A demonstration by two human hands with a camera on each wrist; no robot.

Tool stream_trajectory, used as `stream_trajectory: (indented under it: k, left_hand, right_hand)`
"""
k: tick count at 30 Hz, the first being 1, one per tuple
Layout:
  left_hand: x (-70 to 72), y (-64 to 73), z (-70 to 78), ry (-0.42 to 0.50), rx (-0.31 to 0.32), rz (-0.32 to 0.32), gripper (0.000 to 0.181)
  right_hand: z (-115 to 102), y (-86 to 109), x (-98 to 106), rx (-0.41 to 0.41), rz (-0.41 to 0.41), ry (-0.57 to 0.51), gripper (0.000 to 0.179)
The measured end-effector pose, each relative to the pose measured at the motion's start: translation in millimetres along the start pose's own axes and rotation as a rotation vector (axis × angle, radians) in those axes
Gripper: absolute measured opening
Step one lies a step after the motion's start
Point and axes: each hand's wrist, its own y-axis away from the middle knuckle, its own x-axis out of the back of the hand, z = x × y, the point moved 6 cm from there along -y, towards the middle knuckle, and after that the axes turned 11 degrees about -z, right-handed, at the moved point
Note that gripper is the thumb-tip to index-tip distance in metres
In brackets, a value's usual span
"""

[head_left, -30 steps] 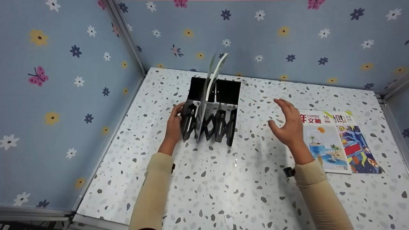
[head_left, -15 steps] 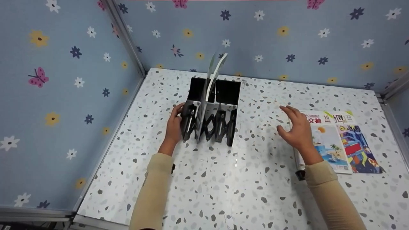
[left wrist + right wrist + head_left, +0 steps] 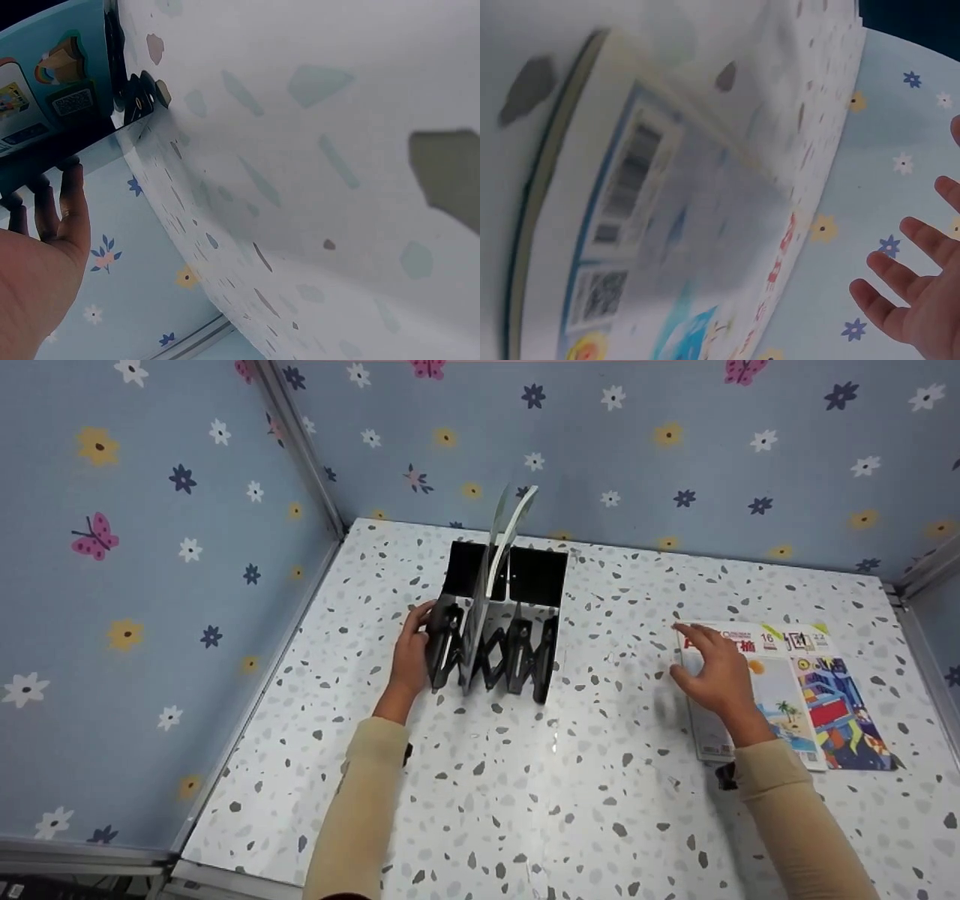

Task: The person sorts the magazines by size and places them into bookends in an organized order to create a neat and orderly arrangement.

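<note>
Here, left hand [image 3: 409, 660] rests against black rack [image 3: 537, 577], grip relaxed; right hand [image 3: 716, 675] hovers over magazines [image 3: 792, 690], grip released.

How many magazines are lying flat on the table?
2 that I can see. The right hand is over the beach magazine; the colourful magazine sticks out from under that one, farther right. More could be hidden underneath.

Rack [image 3: 537, 575]: I see plain black.
Racked magazine [image 3: 56, 79]: teal in my left wrist view.
Beach magazine [image 3: 784, 712]: white and pale blue, red lettering, orange sun.
Other magazine [image 3: 844, 712]: dark blue, red and yellow patches.
Table [image 3: 600, 825]: white, grey-speckled.
Walls [image 3: 577, 442]: blue, white-yellow-navy flowers, pink butterflies.
Sleeves [image 3: 360, 802]: tan.
</note>
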Motion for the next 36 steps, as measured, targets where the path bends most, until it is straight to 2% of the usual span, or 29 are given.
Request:
stream_trajectory:
  k: [2,6,10,16,20,27,31,36]
  left_hand:
    - [0.7,-2.5,-6.7,0.024,-0.010,0.002,0.057]
    - [-1.6,1.5,6.4,0.052,0.001,-0.025,0.057]
    - [-4.1,6.0,19.4,0.033,0.022,-0.028,0.056]
    - [-4.5,8.9,24.2,-0.006,0.021,-0.020,0.055]
    - [-3.7,9.1,23.5,-0.028,0.021,-0.021,0.055]
    - [-5.5,8.0,22.9,0.031,0.006,-0.035,0.055]
    - [-4.2,8.4,23.0,0.032,-0.002,-0.035,0.055]
    - [-4.2,8.1,21.6,0.039,0.004,-0.033,0.055]
  right_hand:
    - [5.4,1.2,-1.8,-0.007,-0.032,0.021,0.062]
    - [13.9,2.1,-4.0,-0.046,-0.115,0.068,0.060]
    - [21.8,2.8,-7.0,-0.096,-0.205,0.097,0.060]
    - [30.2,7.8,-11.9,-0.125,-0.292,0.140,0.064]
    - [33.3,13.6,-13.2,-0.127,-0.323,0.153,0.066]
    - [35.9,30.6,-10.5,-0.090,-0.332,0.191,0.067]
    - [35.7,40.2,-11.8,-0.073,-0.337,0.220,0.065]
    - [35.5,52.6,-16.1,-0.077,-0.388,0.248,0.067]
